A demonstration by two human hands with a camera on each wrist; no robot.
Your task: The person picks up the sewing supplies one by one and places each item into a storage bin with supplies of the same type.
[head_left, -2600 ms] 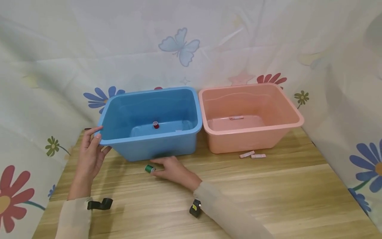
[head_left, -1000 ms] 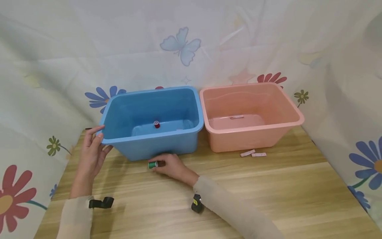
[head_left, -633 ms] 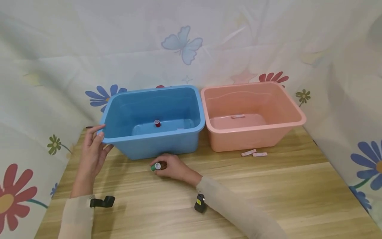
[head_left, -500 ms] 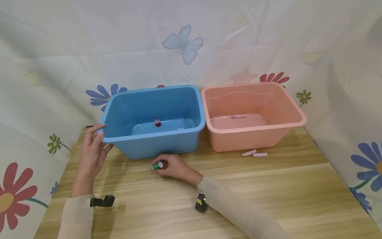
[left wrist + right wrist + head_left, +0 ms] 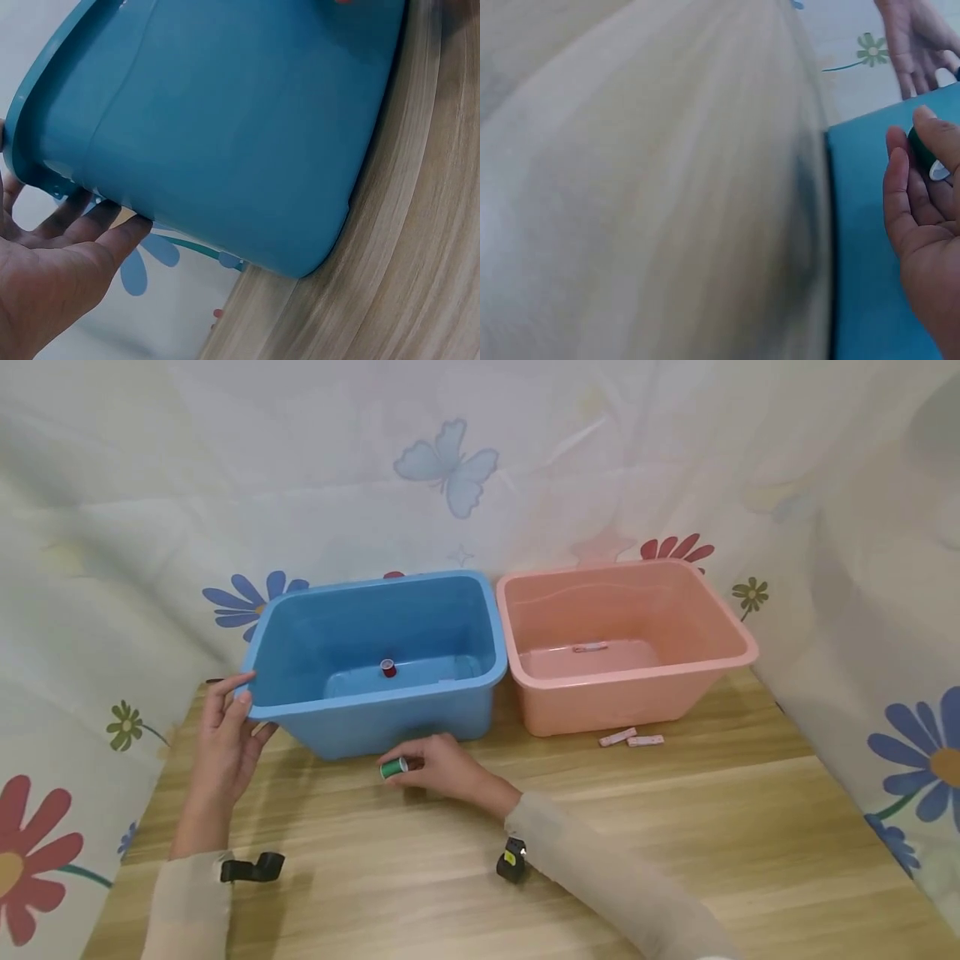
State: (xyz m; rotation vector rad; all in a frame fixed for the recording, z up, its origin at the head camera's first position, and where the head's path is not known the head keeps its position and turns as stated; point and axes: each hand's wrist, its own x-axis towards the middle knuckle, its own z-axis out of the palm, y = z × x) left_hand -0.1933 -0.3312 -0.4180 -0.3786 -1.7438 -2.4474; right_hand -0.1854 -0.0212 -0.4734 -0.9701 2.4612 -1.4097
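1. Pinching a small green cylindrical spool with white ends (image 5: 393,767), the right hand (image 5: 450,770) has thumb and fingers drawn in to the spool's width, just in front of the near wall of a deep blue rectangular plastic tub (image 5: 390,724).
2. The left hand (image 5: 225,739) grips that tub's front left corner, index finger and thumb at the rim (the left wrist view shows other fingers against the outer wall).
3. Inside the blue tub sits a small red spool with a pale top (image 5: 387,668).
4. Just beside it on the wood-grain bench (image 5: 375,868) stands a peach-pink rectangular plastic tub (image 5: 600,703), holding a flat pink-and-white strip (image 5: 590,647).
5. Two similar small strips (image 5: 646,741) lie close together before the peach-pink tub.
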